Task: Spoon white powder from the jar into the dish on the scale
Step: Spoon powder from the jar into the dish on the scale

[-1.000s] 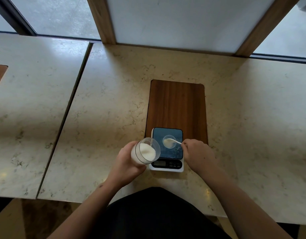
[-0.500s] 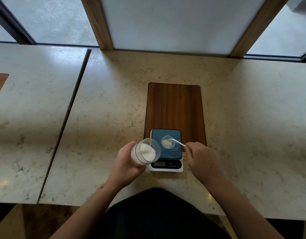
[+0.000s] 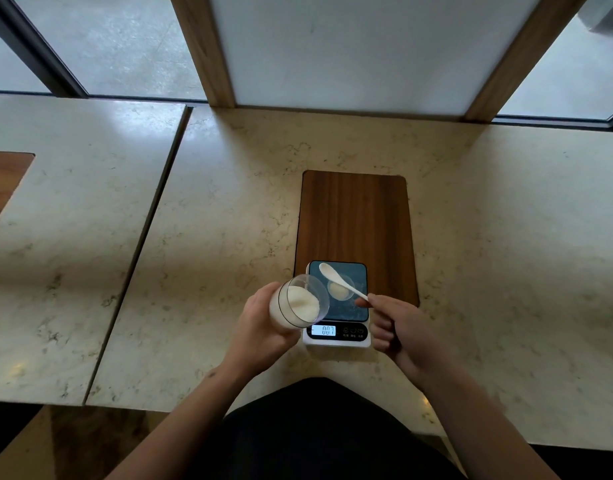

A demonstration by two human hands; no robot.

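My left hand (image 3: 260,327) grips a clear jar (image 3: 300,301) of white powder, tilted with its mouth toward the scale. A small digital scale (image 3: 338,304) with a dark platform and lit display sits at the near end of a wooden board. On its platform lies a shallow clear dish (image 3: 339,289) holding a little white powder. My right hand (image 3: 398,327) pinches the handle of a white spoon (image 3: 339,280), whose bowl is raised above the far left of the platform, past the dish. The spoon's bowl looks empty.
The wooden board (image 3: 357,220) lies on a pale marble counter (image 3: 211,237). A seam (image 3: 149,230) divides it from a second slab on the left, which has another wood inset (image 3: 4,181). Window frames and a wooden-edged panel (image 3: 350,50) stand behind.
The spoon has lifted off the dish and swung up and left, its bowl now beyond the dish. The jar stays tilted in my left hand. The head camera has tipped slightly.
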